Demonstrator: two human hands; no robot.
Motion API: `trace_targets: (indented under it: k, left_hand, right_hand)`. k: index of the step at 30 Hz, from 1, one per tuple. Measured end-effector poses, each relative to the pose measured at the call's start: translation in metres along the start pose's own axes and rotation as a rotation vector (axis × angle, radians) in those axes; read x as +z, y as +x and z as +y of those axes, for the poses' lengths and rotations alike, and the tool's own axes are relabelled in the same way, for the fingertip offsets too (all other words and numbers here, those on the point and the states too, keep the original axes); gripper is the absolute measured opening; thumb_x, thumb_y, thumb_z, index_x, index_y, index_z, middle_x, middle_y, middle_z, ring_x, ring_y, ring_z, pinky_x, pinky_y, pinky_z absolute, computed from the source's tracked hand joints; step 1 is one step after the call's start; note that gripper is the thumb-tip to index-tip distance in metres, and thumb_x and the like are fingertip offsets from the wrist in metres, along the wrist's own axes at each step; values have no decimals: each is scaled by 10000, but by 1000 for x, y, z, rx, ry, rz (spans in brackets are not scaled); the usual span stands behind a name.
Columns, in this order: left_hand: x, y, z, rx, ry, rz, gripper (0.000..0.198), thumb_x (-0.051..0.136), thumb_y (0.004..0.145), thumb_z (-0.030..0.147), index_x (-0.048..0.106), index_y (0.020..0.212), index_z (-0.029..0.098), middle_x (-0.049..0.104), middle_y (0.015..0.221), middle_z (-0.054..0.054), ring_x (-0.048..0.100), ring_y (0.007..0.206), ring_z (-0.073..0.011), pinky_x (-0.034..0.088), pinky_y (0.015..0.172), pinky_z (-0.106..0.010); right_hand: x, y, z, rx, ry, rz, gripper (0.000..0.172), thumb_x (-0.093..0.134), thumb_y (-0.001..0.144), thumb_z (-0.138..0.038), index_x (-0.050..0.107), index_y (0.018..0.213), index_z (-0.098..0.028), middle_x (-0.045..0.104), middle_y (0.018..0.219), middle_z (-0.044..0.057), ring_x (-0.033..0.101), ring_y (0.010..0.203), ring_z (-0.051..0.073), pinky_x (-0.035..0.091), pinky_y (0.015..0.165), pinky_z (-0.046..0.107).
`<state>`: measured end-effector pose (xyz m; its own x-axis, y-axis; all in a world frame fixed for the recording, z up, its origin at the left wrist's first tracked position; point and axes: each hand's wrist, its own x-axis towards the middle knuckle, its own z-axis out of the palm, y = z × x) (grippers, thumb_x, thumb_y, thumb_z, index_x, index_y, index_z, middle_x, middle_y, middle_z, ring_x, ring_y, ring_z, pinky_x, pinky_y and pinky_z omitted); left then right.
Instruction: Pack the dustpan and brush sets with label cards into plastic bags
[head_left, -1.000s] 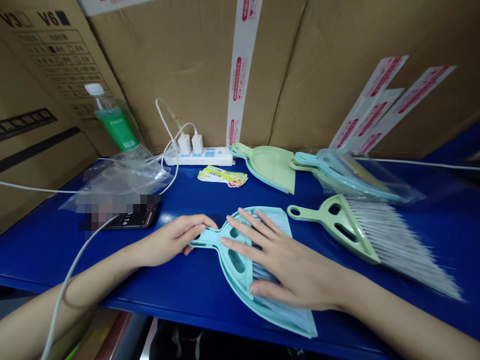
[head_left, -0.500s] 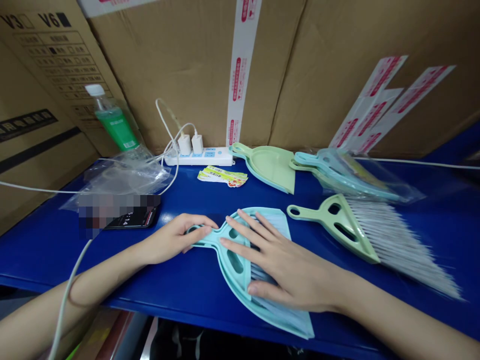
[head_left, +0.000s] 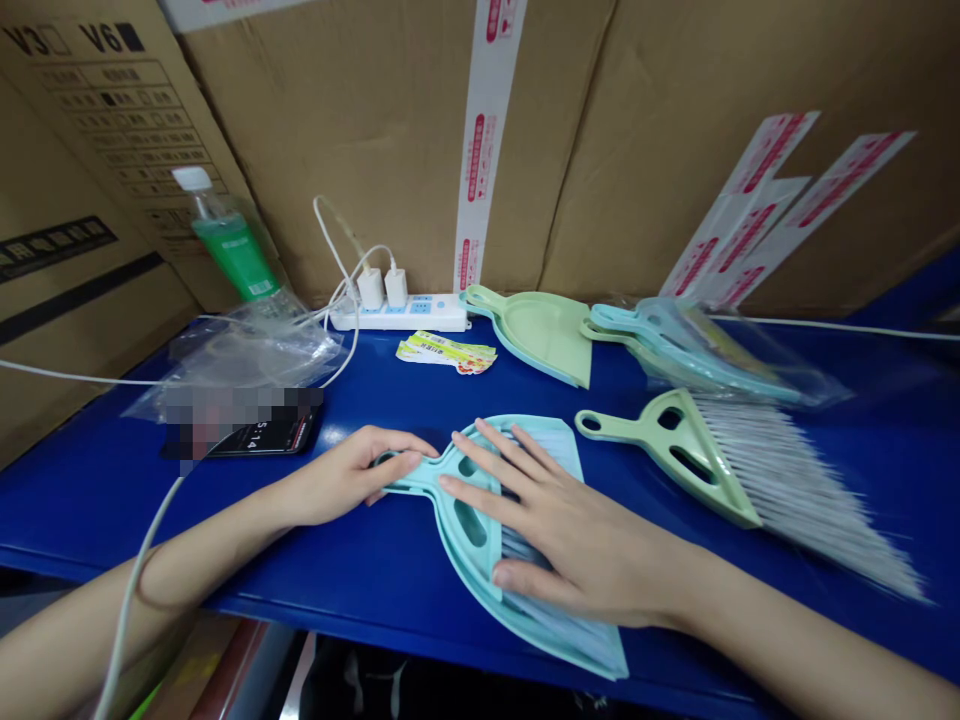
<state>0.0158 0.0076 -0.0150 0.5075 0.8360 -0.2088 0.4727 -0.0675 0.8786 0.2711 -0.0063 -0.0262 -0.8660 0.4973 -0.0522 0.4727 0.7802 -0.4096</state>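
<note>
A light-blue hand brush (head_left: 472, 525) lies nested in a light-blue dustpan (head_left: 551, 655) near the front edge of the blue table. My left hand (head_left: 356, 475) is closed around their stacked handles. Flat across the brush head and its grey bristles rests my right hand (head_left: 566, 535), fingers spread; it hides part of the bristles. To the right of them lies a green hand brush (head_left: 660, 435) with long grey bristles, touched by neither hand.
Behind are a green dustpan (head_left: 544, 330) over a blue one, and a bagged blue set (head_left: 675, 340). A power strip (head_left: 420, 315), paper labels (head_left: 448, 352), phone (head_left: 274, 435), plastic bag (head_left: 240, 350) and bottle (head_left: 236, 245) stand left. A white cable (head_left: 139, 570) crosses my left forearm.
</note>
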Motion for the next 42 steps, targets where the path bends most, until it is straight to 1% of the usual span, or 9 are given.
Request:
trace_targets:
  k: [5, 10, 17, 22, 25, 27, 29, 35, 42]
  left_hand:
    - [0, 1, 1, 15, 9, -1, 462, 507, 874, 494, 673, 1108, 131, 587, 701, 0, 392, 495, -78, 357, 423, -183]
    - [1, 1, 1, 59, 75, 40, 364, 512, 889, 391, 673, 1091, 135, 682, 896, -55, 414, 514, -76, 349, 429, -181]
    - [1, -1, 3, 104, 113, 28, 344, 475, 917, 359, 655, 1108, 137, 656, 809, -17, 407, 523, -85, 361, 477, -193]
    - [-1, -2, 4, 111, 160, 20, 319, 457, 931, 358, 640, 1101, 159, 658, 868, -10, 452, 558, -87, 431, 572, -211]
    - [-1, -4, 3, 137, 210, 34, 284, 452, 942, 343, 638, 1083, 181, 683, 966, -20, 567, 711, -125, 483, 730, -247]
    - [-1, -4, 2, 164, 247, 47, 260, 449, 948, 323, 634, 1076, 194, 693, 1029, -25, 616, 881, -164, 478, 838, -272]
    - [-1, -5, 2, 197, 292, 57, 240, 442, 954, 297, 633, 1061, 198, 695, 1043, -25, 622, 961, -177, 466, 879, -282]
    - [-4, -7, 5, 318, 441, 82, 212, 442, 969, 215, 642, 1040, 204, 670, 998, -21, 605, 946, -161, 460, 865, -276]
    - [-5, -7, 8, 504, 498, 150, 169, 525, 947, 142, 669, 995, 216, 676, 930, -6, 584, 898, -145, 448, 859, -272]
  right_hand:
    - [1, 1, -2, 7, -13, -21, 677, 369, 983, -551, 179, 1549, -230, 14, 1619, 107, -99, 1456, 319, 56, 1147, 625]
    - [1, 2, -3, 12, -25, -17, 661, 391, 981, -534, 209, 1543, -238, 2, 1615, 114, -98, 1454, 325, 50, 1140, 638]
    - [2, 3, 0, 1, -26, -3, 678, 395, 976, -548, 204, 1545, -232, 16, 1617, 118, -98, 1456, 318, 55, 1151, 619]
    - [1, 1, 2, -10, -29, 0, 716, 410, 967, -561, 168, 1550, -222, 17, 1617, 124, -109, 1456, 310, 58, 1159, 605]
    - [0, 0, 3, -9, -40, 9, 746, 424, 958, -573, 156, 1552, -210, 25, 1617, 134, -100, 1457, 304, 72, 1167, 589]
    - [-1, -2, 3, -4, -40, 19, 768, 417, 949, -598, 149, 1552, -204, 32, 1615, 140, -95, 1456, 299, 87, 1172, 573]
    - [-1, -3, 3, 4, -39, 29, 786, 410, 944, -612, 152, 1551, -186, 32, 1610, 151, -90, 1454, 297, 100, 1175, 559]
    - [-3, -6, 6, 59, -41, 36, 857, 421, 924, -640, 162, 1543, -107, 34, 1603, 187, -56, 1457, 303, 158, 1175, 531]
    - [-5, -11, 7, 138, -22, 49, 853, 427, 930, -622, 143, 1545, -104, 31, 1602, 175, -29, 1459, 302, 222, 1157, 541]
